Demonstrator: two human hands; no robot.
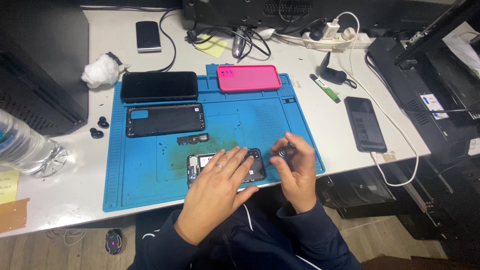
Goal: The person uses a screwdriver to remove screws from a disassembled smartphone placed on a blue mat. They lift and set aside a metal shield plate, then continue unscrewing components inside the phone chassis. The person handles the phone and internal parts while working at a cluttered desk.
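An opened phone [252,167] with its dark inner parts showing lies at the near edge of the blue work mat [140,170]. My left hand [217,190] rests flat on it, fingers spread, a ring on one finger. To the right, my right hand [295,170] grips a small dark screwdriver [282,151] whose tip points down toward the phone's right end. A black back cover [165,120], a small black inner part [192,139], a black phone [159,86] and a pink case [249,78] lie farther up the mat.
A black phone [365,124] on a white cable lies right of the mat. A plastic water bottle [22,147] stands at the left, with two earbuds [99,128] and a white wad [100,70] nearby. Cables and a power strip [330,37] crowd the back edge.
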